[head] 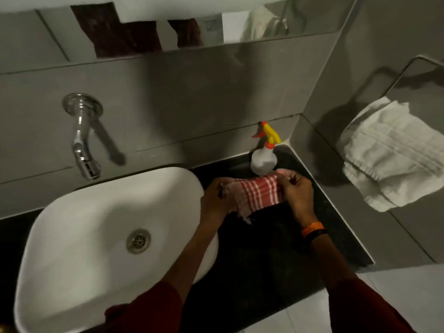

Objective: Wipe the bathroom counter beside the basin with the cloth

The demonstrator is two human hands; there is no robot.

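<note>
A single head-worn camera looks steeply down and forward from above the person's chest, close over the black counter (pixel 264 248). The white basin (pixel 79 227) fills the frame toward 8 o'clock, the wall tap (pixel 83 140) sits toward 10 o'clock, and a hanging white towel (pixel 389 155) lies at 3 o'clock. Wide-angle bending curves the edges.

Grey tiled walls (pixel 192 92) met in the far right corner; a chrome tap (pixel 83 140) jutted out, a white towel (pixel 389 155) hung right, a mirror (pixel 144 32) ran above.
</note>
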